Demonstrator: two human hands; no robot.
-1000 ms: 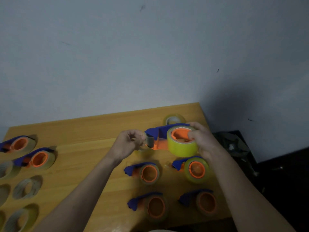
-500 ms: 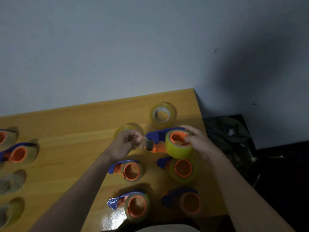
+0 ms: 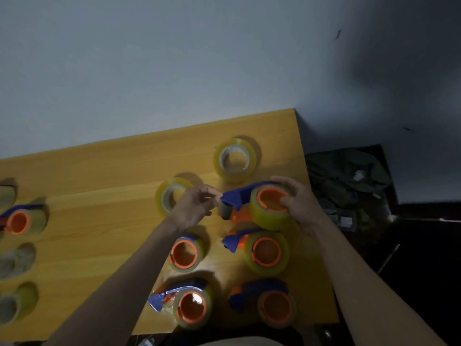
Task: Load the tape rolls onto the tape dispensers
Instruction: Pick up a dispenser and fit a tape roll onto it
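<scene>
1. A blue-and-orange tape dispenser [image 3: 239,201] carrying a yellowish tape roll [image 3: 270,216] is held above the wooden table [image 3: 104,186].
2. The roll is gripped by the right hand [image 3: 300,203], fingers curled.
3. The dispenser's front roller [image 3: 225,210] is met by the left hand [image 3: 193,208], fingertips pinched together.

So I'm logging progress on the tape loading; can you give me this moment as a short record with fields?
held item: tape dispenser with yellow roll on its orange hub
right hand: grips the roll
left hand: pinching at the dispenser's front end
loaded dispensers near the table front edge: four
loose rolls behind the hands: two, lying flat
left edge: more rolls and dispensers, partly cut off
</scene>
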